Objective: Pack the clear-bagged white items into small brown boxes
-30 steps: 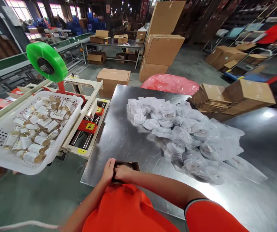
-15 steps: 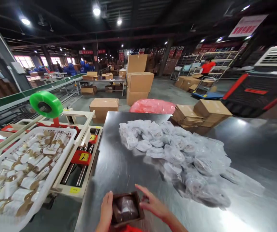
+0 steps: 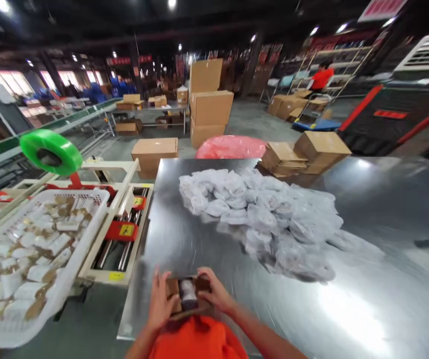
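Both of my hands are closed on a small brown box at the near left corner of the steel table: my left hand wraps its left side and my right hand grips its right side. The box is open at the top, and something pale in clear wrap shows inside; I cannot tell what it is. It sits just inside the near edge, close against my orange shirt, with the table's left edge just beside my left hand.

Bare steel lies in front of the box, and a wide bare stretch runs off to my right. Farther in, a heap of clear-bagged items covers the middle of the table, well apart from the box. Beyond it, flat cardboard blanks and a made-up carton stand at the far edge.

Off the left edge stands a taping machine with a green tape roll. Nearer me on that side, a white plastic basket holds white and gold tubes.
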Demonstrator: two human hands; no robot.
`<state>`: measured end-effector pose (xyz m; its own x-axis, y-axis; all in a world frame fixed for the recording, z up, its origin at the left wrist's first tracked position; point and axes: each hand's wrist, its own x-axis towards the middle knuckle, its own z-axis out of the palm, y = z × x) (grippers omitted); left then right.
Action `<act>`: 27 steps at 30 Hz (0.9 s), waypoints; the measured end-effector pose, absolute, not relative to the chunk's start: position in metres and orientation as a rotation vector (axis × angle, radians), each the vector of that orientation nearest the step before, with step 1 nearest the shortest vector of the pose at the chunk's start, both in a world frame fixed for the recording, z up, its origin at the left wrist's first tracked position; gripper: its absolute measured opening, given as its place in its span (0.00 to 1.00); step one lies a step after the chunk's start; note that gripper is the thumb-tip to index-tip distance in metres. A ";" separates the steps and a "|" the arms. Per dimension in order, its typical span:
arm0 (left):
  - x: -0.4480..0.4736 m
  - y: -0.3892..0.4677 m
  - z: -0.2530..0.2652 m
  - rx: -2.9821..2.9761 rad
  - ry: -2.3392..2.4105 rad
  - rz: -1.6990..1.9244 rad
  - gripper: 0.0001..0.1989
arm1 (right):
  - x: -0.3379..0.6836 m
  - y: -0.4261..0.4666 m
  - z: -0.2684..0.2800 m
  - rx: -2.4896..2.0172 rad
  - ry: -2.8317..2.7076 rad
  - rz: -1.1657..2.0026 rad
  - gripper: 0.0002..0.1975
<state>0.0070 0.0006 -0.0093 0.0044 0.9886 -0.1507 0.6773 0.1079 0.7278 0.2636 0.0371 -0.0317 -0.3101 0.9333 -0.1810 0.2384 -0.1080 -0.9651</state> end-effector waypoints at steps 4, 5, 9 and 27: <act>-0.010 -0.001 0.018 1.856 1.403 0.243 0.16 | 0.267 0.034 -0.018 -1.293 -1.632 1.555 0.21; -0.011 0.000 0.024 1.845 1.370 0.185 0.23 | 0.267 0.035 -0.016 -1.284 -1.634 1.594 0.23; -0.006 0.005 0.031 1.704 1.532 0.228 0.31 | 0.261 0.032 -0.013 -1.331 -1.453 1.690 0.32; 0.018 -0.004 0.002 0.927 1.491 0.575 0.52 | 0.244 0.004 -0.032 -1.484 -0.813 1.680 0.39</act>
